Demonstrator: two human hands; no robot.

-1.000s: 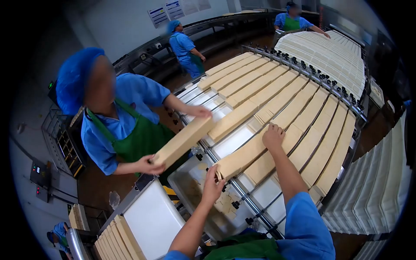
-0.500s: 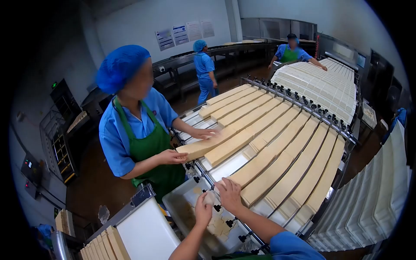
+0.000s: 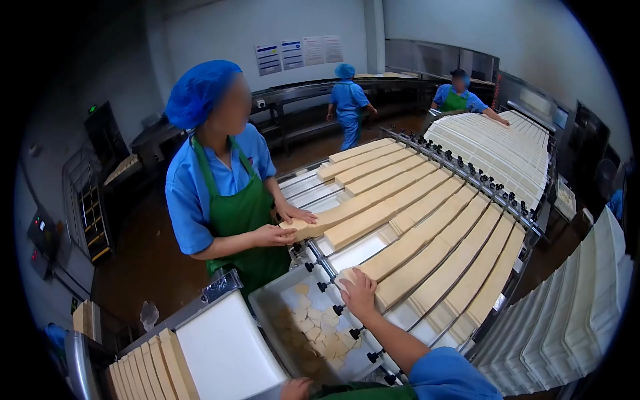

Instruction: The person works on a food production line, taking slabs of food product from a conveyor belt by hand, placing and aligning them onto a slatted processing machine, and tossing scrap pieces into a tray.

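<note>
Head view — right hand (image 3: pixel 359 292) flat on wafer strip (image 3: pixel 427 257), strip running up-right, left hand (image 3: pixel 295 388) unclear.

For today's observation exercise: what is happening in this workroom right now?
A person's right hand presses on the near end of a long tan strip lying on a railed conveyor. Their left hand is low by the scrap tray, apparently empty. Opposite, a co-worker in a green apron grips the end of another strip with both hands.
</note>
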